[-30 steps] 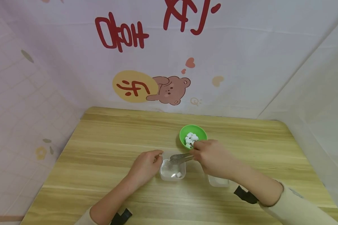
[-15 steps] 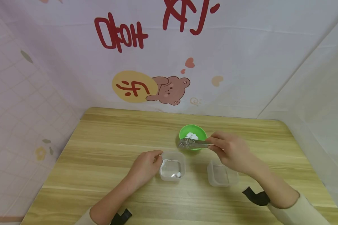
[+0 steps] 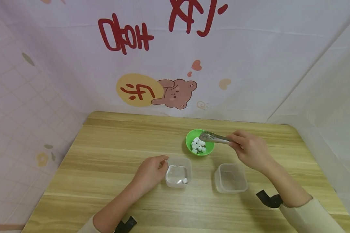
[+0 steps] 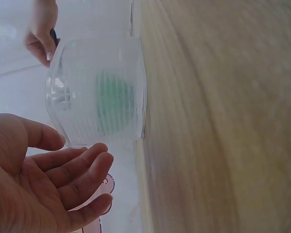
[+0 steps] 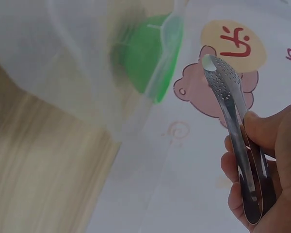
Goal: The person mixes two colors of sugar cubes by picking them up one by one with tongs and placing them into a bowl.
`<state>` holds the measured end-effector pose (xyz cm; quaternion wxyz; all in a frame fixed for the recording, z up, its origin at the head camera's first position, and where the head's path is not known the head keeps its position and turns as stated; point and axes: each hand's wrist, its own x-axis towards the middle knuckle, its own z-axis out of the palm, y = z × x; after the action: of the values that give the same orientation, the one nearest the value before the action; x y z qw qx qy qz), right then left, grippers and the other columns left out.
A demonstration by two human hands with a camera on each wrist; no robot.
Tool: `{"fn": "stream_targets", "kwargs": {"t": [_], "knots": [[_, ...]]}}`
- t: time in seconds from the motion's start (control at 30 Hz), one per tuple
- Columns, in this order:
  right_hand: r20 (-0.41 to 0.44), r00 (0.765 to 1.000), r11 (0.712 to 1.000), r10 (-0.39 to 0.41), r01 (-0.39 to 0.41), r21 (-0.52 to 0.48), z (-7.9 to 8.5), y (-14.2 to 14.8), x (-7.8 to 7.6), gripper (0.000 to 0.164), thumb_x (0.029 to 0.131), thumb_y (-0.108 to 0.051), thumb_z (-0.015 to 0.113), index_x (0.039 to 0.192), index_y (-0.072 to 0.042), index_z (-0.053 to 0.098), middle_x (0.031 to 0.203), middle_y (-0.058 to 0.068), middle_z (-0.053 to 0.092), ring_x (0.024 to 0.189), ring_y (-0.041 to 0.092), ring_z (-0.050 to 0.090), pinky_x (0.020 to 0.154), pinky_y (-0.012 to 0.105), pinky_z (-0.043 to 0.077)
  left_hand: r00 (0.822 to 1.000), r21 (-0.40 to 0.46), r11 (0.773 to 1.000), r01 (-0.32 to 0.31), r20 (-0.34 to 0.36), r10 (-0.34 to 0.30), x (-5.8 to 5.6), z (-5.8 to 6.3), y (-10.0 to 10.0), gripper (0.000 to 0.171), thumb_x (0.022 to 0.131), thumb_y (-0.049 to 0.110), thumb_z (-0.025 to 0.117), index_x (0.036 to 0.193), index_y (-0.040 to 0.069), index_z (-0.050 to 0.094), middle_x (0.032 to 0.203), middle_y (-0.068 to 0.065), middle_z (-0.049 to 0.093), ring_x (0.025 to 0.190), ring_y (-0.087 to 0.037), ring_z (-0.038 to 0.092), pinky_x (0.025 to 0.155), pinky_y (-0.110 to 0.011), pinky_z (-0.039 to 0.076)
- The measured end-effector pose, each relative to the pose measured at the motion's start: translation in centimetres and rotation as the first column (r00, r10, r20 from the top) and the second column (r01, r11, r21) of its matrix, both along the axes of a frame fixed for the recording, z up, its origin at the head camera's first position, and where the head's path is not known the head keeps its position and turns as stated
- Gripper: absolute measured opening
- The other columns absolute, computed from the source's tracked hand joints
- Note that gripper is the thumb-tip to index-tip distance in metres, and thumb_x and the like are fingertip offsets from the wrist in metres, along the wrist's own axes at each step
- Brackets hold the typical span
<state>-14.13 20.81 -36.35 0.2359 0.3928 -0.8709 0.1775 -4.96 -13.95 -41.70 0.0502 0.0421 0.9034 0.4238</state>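
My right hand (image 3: 252, 152) grips a pair of perforated metal tongs (image 5: 233, 111), its tips close together above the right part of a green bowl (image 3: 189, 139). Several small white cubes (image 3: 196, 145) lie in that bowl. Nothing shows between the tongs' tips. With thumb and fingertips, my left hand (image 3: 150, 171) pinches the rim of a clear square plastic container (image 3: 178, 187). A single white cube (image 3: 185, 181) lies in the front right corner of this container. In the left wrist view, the left hand (image 4: 53, 179) has its thumb at the container's rim and its other fingers loosely bent.
A second clear square container (image 3: 230, 189) stands to the right, in front of the green bowl. All of it rests on a wood-grain table (image 3: 113, 139). Behind rises a white printed cloth (image 3: 250, 58) with a bear and red characters.
My right hand has lifted the tongs from over the left container and moved right and back, past the bowl's front to above its right side. The left hand stays at its container.
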Motion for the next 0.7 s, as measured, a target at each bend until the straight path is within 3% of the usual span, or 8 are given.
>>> {"fn": "stream_targets", "kwargs": {"t": [0.43,0.7], "knots": [[0.058,0.995,0.997,-0.082,0.081,0.019,-1.3,1.8,0.2,0.025,0.08,0.0,0.085,0.104,-0.006,0.08,0.094,0.001,0.071,0.06,0.004,0.049,0.045,0.022,0.035,1.0,-0.002,1.0,0.002,-0.004,-0.002,-0.1,-0.1,0.0,0.033,0.101,0.012,0.056,0.128,0.002,0.073,0.106,-0.006,0.075,0.061,-0.011,0.048,0.059,-0.03,0.044],[0.035,0.998,0.998,-0.05,0.049,0.035,-0.8,1.6,0.4,0.03,0.082,-0.003,0.083,0.111,-0.003,0.079,0.101,0.007,0.073,0.062,0.01,0.058,0.048,0.027,0.043,1.0,0.005,1.0,0.003,-0.004,-0.003,-0.1,-0.2,0.0,0.033,0.101,0.012,0.056,0.128,0.002,0.073,0.106,-0.005,0.074,0.058,-0.01,0.046,0.055,-0.029,0.041]]}}
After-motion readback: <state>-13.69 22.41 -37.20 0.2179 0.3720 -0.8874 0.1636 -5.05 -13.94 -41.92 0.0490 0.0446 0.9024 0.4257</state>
